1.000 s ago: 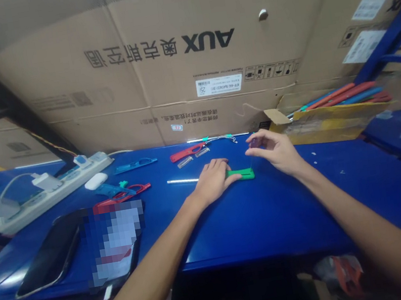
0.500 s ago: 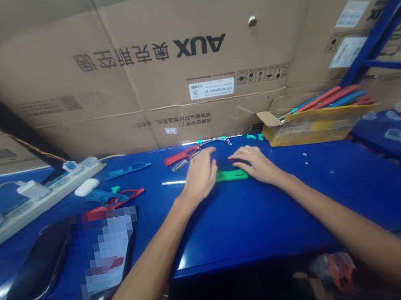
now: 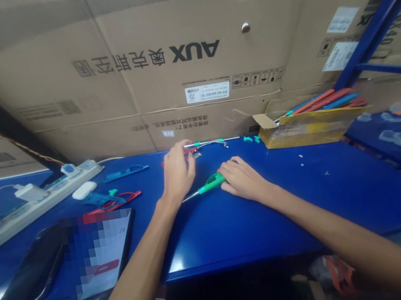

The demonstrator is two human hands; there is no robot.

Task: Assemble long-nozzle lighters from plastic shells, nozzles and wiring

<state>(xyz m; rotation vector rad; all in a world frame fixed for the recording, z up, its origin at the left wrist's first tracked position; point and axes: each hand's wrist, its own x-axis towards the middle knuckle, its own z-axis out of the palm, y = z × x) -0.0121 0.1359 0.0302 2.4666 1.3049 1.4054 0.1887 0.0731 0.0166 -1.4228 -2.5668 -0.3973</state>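
My right hand (image 3: pixel 239 180) rests on the blue table (image 3: pixel 257 212) with its fingers curled round the end of a green plastic tool (image 3: pixel 211 184) whose thin metal rod points left. My left hand (image 3: pixel 178 170) reaches farther back, its fingers closing over a red plastic tool (image 3: pixel 188 152) near the cardboard wall. A bent wire with small green bits (image 3: pixel 210 143) lies just right of that hand.
Blue and red plastic tools (image 3: pixel 114 200) and a white case (image 3: pixel 84 190) lie at left beside a power strip (image 3: pixel 34 194). A black phone (image 3: pixel 29 273) and a tablet sit near the front left edge. An open cardboard box (image 3: pixel 308 127) with long coloured tools stands at right.
My left hand left the green tool and reached back to the red tool. My right hand took hold of the green tool, which now lies slanted with its rod showing.
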